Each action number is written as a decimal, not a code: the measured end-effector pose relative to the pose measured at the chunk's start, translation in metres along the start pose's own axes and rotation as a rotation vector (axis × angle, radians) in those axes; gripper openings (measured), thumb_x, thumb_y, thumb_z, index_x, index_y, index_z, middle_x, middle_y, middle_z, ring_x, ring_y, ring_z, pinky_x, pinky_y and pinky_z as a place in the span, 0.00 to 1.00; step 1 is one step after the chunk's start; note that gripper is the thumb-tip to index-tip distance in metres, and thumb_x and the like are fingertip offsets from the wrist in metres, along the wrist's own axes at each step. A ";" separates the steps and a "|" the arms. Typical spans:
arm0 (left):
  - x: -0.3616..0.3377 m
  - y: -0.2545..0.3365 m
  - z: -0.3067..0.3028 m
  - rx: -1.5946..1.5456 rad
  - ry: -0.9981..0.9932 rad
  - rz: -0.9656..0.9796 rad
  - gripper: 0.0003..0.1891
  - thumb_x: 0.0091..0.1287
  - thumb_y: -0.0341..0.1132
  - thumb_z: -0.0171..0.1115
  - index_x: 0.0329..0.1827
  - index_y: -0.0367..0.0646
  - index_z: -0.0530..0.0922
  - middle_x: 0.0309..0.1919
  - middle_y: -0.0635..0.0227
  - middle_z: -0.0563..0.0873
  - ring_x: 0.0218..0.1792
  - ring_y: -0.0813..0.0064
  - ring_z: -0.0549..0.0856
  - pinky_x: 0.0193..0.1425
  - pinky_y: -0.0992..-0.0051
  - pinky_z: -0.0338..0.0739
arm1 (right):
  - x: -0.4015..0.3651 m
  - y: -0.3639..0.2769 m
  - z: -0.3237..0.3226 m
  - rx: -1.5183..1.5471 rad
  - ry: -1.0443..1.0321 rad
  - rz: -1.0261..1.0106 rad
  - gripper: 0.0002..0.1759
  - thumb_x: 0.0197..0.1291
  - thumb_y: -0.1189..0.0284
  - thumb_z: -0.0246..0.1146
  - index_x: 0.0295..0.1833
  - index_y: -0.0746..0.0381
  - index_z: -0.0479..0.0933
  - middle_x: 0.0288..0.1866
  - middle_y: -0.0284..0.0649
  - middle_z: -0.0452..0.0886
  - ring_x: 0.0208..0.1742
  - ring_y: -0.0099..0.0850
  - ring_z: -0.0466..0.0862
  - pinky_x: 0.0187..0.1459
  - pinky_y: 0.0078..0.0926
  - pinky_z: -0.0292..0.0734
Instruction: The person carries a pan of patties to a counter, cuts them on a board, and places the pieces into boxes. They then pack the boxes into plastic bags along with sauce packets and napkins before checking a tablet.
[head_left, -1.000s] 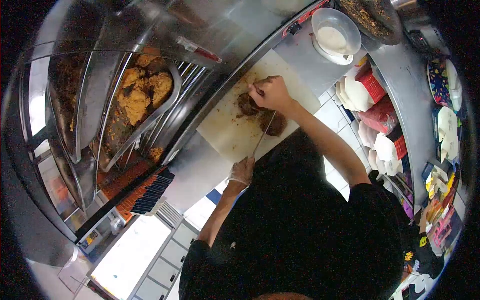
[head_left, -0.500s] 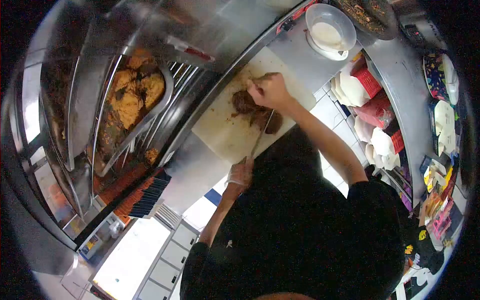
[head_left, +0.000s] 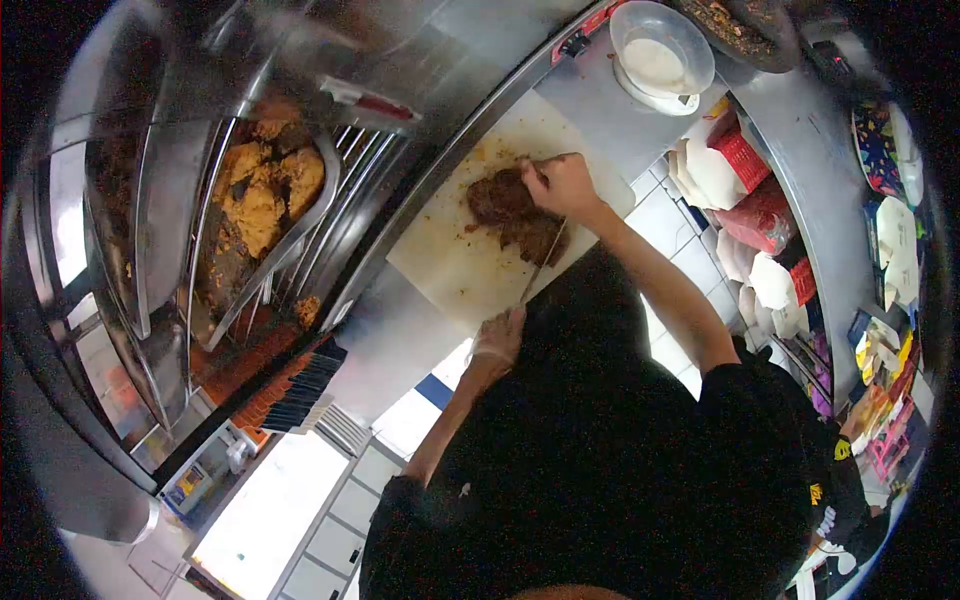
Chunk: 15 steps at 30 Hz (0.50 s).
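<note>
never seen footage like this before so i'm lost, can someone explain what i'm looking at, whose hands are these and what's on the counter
No machine here: these are a person's own two hands, seen by a camera worn on their head, looking forward and down. That is why the black-clothed body fills the lower middle. The left hand holds a knife, its blade reaching up to some browned meat. The right hand is at the meat, fingers curled; whether it grips anything is unclear. The meat lies on a pale board on a metal counter. Farther along stands a translucent bowl with something white inside.
</note>
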<state>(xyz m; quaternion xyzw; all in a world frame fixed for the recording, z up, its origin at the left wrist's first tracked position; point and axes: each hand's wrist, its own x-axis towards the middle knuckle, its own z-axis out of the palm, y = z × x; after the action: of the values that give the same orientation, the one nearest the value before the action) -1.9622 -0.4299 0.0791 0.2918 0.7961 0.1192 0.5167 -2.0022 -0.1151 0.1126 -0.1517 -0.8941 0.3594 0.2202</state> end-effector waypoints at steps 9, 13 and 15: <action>-0.024 0.022 -0.009 -0.109 0.144 0.002 0.28 0.76 0.53 0.36 0.56 0.37 0.74 0.53 0.41 0.78 0.54 0.38 0.76 0.60 0.51 0.69 | 0.036 -0.033 -0.029 0.041 -0.104 -0.046 0.06 0.54 0.73 0.62 0.33 0.63 0.81 0.22 0.47 0.78 0.24 0.45 0.80 0.29 0.38 0.75; -0.083 0.019 -0.022 -0.261 0.354 0.043 0.23 0.76 0.48 0.39 0.46 0.37 0.76 0.39 0.41 0.81 0.44 0.40 0.79 0.50 0.53 0.72 | 0.061 -0.004 -0.052 0.109 -0.187 0.045 0.12 0.51 0.73 0.61 0.42 0.64 0.81 0.36 0.50 0.81 0.37 0.45 0.82 0.40 0.39 0.77; -0.102 0.009 -0.019 -0.282 0.425 0.023 0.22 0.77 0.47 0.39 0.40 0.37 0.76 0.29 0.44 0.79 0.35 0.45 0.80 0.41 0.54 0.71 | 0.054 0.028 -0.030 -0.042 -0.544 0.172 0.18 0.48 0.71 0.63 0.47 0.64 0.79 0.44 0.51 0.82 0.45 0.49 0.81 0.48 0.42 0.77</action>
<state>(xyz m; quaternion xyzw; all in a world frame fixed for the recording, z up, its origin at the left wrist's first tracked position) -1.9463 -0.4805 0.1687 0.1942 0.8588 0.2937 0.3720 -2.0304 -0.0556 0.1272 -0.1293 -0.9115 0.3855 -0.0623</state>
